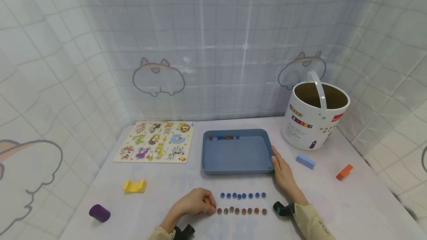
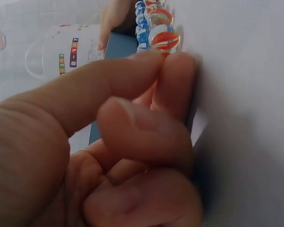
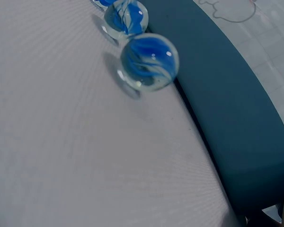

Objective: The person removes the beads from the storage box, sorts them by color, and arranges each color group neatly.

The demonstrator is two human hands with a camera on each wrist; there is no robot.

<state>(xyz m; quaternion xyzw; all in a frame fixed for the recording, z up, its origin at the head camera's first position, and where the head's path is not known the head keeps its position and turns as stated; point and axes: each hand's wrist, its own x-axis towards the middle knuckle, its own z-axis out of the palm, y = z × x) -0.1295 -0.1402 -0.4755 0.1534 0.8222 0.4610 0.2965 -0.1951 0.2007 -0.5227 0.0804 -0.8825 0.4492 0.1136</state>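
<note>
This looks like a play table in a cloth-screened nook; whether home or lab cannot be told. Clocked from the middle of the head view, a hanging curtain fills twelve, and its tile-like grid returns down nine and three. Cartoon animals print it at ten and two. Playthings on the white tabletop show the use: an animal picture board at eight, a printed bucket at three, glass marbles at five.
</note>
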